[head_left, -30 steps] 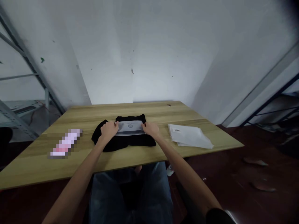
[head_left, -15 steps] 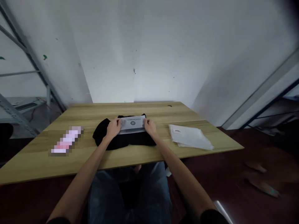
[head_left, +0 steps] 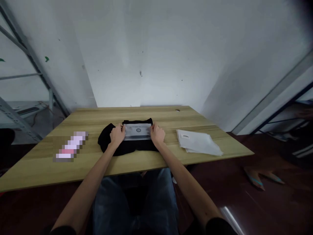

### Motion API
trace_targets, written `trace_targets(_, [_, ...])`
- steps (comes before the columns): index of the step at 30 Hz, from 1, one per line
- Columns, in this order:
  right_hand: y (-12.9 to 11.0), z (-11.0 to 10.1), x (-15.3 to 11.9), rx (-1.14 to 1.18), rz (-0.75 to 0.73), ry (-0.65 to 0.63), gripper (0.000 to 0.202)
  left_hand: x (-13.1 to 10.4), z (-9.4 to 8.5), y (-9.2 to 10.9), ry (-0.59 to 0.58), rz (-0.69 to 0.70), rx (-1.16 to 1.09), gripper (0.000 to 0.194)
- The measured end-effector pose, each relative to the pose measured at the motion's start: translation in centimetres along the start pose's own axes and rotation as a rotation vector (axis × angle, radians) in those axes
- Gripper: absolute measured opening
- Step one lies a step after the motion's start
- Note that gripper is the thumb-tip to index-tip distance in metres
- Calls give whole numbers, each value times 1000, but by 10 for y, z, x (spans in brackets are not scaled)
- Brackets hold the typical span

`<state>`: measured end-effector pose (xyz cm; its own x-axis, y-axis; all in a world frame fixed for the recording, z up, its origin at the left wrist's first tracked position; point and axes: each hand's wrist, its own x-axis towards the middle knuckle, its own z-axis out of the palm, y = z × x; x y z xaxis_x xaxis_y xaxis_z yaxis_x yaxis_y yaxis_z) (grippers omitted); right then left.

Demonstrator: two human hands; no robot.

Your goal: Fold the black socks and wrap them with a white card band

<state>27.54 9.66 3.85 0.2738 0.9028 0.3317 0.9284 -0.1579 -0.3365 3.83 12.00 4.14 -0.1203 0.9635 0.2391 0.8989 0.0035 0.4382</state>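
Observation:
Between my hands lies a clear plastic bag (head_left: 137, 132) with dark printing and a round logo, spread over a black garment (head_left: 126, 148). My left hand (head_left: 117, 134) pinches the bag's left edge, fingers closed. At the opposite edge, my right hand (head_left: 157, 133) grips the bag the same way. Black cloth shows beyond the bag's far edge and bunches out to the left of my left hand. Whether the fingertips also hold some of the cloth is hidden.
A stack of whitish translucent bags (head_left: 199, 143) rests at the right on the wooden table (head_left: 95, 169). To the left is a pixelated pinkish object (head_left: 72, 147). A pale wall (head_left: 151, 65) rises behind the table. Another person's feet in sandals (head_left: 259, 178) are on the floor at right.
The bag has come down flatter onto the black garment, and both hands have lowered slightly with it. At right, the other person's feet have shifted.

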Motion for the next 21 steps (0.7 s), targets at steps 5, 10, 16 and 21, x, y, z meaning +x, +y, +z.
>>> trace_targets(5, [-10,-5,0,39,-122,128,31,-7,-19,24,259,183,55,44])
trace_targets(10, [-35,5,2,135,-391,78,47,-4,-1,46,133,569,-7,51])
trace_targets(16, [-35,34,-10,88,-347,-119,56,-6,43,31,-187,452,92,60])
trace_targets(21, [-29,35,-8,86,-334,-225,58,-2,45,27,-239,409,124,63])
